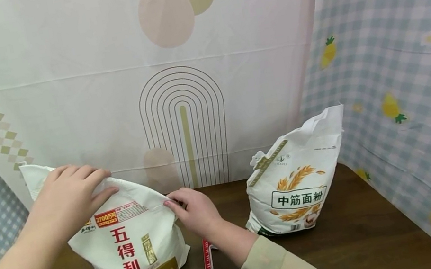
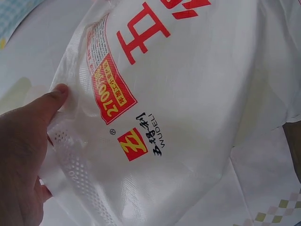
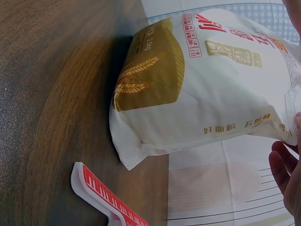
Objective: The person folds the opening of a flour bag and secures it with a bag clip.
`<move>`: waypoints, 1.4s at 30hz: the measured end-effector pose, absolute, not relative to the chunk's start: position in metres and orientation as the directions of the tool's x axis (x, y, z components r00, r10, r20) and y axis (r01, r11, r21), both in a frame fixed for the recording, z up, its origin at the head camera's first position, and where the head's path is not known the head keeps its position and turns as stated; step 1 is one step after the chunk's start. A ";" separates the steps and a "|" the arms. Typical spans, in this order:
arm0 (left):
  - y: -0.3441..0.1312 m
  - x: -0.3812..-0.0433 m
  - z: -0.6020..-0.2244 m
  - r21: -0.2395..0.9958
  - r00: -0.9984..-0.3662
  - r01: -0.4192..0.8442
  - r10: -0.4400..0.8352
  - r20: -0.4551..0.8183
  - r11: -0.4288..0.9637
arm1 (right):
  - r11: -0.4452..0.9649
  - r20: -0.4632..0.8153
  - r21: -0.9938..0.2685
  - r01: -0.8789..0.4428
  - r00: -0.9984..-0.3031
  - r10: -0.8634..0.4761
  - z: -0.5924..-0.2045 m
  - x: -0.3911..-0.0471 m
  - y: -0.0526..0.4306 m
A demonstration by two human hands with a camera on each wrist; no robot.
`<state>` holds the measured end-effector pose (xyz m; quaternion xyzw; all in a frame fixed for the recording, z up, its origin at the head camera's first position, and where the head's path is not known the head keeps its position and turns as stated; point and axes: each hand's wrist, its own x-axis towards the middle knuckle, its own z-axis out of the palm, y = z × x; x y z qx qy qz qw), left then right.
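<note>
A white flour bag [image 1: 156, 231] with red and gold print stands on the left of the table. My left hand [image 1: 70, 193] holds its top edge, thumb on the printed front and the other fingers behind. In the left wrist view the thumb [image 2: 52, 100] presses the perforated white band of the bag. My right hand [image 1: 199, 212] pinches the bag's upper right corner between thumb and fingers. Below that hand, a red and white strip [image 3: 106, 190] with ruler-like marks lies on the table, bent in a V; my forearm hides part of it in the head view.
A second white flour bag [image 1: 297, 178] with wheat print stands to the right, a gold strip [image 1: 268, 163] slanting across its upper left corner. The dark wooden table [image 1: 347, 246] meets a hanging white cloth [image 1: 265, 73] behind and checked cloth [image 1: 408, 95] at the right.
</note>
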<state>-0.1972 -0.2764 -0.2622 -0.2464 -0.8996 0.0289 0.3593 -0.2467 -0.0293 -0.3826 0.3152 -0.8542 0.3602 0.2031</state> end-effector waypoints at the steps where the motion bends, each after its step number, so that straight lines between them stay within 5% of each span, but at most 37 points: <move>1: -0.277 -0.197 -0.263 -0.231 -0.613 0.427 0.467 0.637 0.875 | 0.540 0.578 -0.485 -0.687 -0.716 -0.392 -0.383 -0.247 -0.029; 14: -0.281 -0.200 -0.269 -0.233 -0.545 0.474 0.491 0.680 0.849 | 0.538 0.586 -0.491 -0.685 -0.717 -0.378 -0.384 -0.245 -0.027; 42: -0.282 -0.197 -0.269 -0.208 -0.579 0.443 0.455 0.676 0.872 | 0.467 0.491 -0.644 -0.605 -0.796 -0.354 -0.394 -0.241 -0.023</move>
